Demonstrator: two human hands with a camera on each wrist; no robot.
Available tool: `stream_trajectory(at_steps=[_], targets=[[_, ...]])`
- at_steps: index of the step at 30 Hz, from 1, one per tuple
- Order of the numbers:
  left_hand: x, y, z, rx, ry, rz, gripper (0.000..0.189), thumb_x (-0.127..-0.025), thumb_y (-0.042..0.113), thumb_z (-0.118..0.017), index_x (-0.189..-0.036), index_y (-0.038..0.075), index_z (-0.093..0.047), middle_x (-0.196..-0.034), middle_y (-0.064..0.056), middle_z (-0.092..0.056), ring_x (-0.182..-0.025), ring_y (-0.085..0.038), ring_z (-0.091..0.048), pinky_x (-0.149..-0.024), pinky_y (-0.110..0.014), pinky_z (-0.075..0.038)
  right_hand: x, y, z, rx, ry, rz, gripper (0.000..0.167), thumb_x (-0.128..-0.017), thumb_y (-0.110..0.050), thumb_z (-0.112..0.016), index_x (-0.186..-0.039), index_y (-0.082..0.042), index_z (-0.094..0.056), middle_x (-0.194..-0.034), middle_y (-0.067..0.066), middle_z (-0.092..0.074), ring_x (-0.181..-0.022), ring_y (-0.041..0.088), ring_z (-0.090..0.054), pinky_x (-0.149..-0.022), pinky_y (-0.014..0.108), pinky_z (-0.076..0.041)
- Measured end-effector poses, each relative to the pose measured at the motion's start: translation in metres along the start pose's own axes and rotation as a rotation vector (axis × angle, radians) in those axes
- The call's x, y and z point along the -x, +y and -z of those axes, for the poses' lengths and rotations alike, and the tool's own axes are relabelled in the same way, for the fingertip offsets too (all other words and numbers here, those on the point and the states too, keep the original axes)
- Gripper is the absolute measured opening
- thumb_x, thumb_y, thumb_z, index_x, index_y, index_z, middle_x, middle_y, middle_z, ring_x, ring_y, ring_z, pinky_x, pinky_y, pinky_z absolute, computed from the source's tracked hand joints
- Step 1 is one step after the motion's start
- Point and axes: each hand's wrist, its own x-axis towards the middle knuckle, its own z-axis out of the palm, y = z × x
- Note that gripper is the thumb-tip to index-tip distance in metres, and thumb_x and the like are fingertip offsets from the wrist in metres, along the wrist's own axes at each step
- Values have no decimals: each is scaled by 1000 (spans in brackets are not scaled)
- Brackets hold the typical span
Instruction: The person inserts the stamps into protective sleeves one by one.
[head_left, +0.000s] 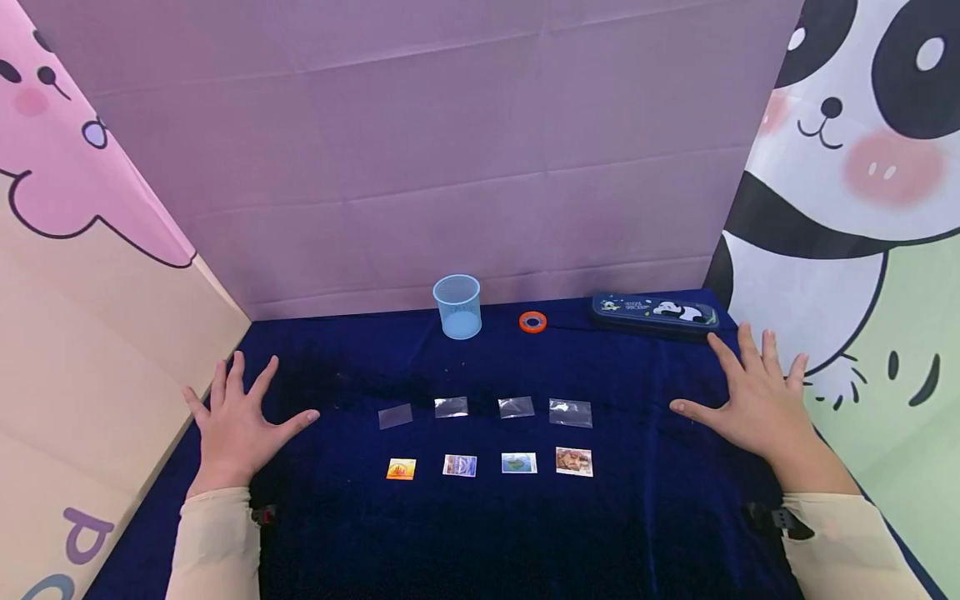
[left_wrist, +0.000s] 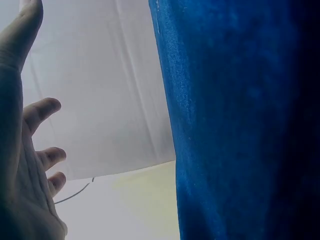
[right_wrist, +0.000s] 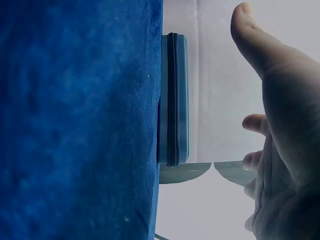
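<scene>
My left hand [head_left: 236, 429] is spread wide at the left side of the dark blue cloth, holding nothing. On the right, my right hand [head_left: 761, 404] is likewise spread with nothing in it, its fingertips nearest the zipped pencil case [head_left: 655, 315]. Between the hands lies a row of small pictures like stamps: an orange one [head_left: 401, 469], a bluish-purple one [head_left: 460, 465], a green-blue one [head_left: 519, 462] and a brown one [head_left: 573, 462]. Behind them sit small clear plastic sleeves [head_left: 395, 416], [head_left: 451, 407], [head_left: 516, 407], [head_left: 570, 412], one behind each picture.
A light blue mesh cup [head_left: 458, 307] stands at the back, with an orange-red roll of tape [head_left: 533, 322] to its right. The blue cloth [head_left: 450, 542] covers the table. A mauve backdrop [head_left: 450, 167] rises behind, with printed panels on both sides, a panda [head_left: 810, 292] on the right one.
</scene>
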Motion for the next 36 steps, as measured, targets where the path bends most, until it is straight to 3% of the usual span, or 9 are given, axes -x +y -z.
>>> stream_trajectory(at_steps=[11,22,28,36], targets=[[-3,3,0,21,-5,15,113,-78,81,-72,-166,21,-32,-172,-25,-12,-157,-49,-8,-112,-74,18,-3,-6,3,-61,-12,8,121,-82,-69,-78,-167,-8,-16,-169,32,5,-152,49,23,-107,76,22],[-7,8,2,21,8,18,111,-78,81,-70,-164,21,-36,-170,-25,-17,-157,-48,-10,-112,-73,19,-6,-13,0,-103,-34,35,119,-84,-69,-76,-165,-3,-19,-168,35,2,-152,52,21,-106,75,23],[-10,11,4,9,21,19,109,-78,83,-69,-162,20,-40,-169,-26,-22,-157,-46,-10,-112,-72,19,-6,-16,0,-70,-31,40,120,-83,-72,-74,-166,-5,-20,-168,32,6,-151,52,22,-105,74,25],[-14,18,4,3,6,-7,110,-77,84,-69,-161,19,-42,-169,-25,-22,-158,-45,-11,-113,-73,17,-10,-32,-2,-81,-49,81,116,-84,-70,-75,-164,-4,-25,-170,30,3,-154,48,20,-109,72,23]])
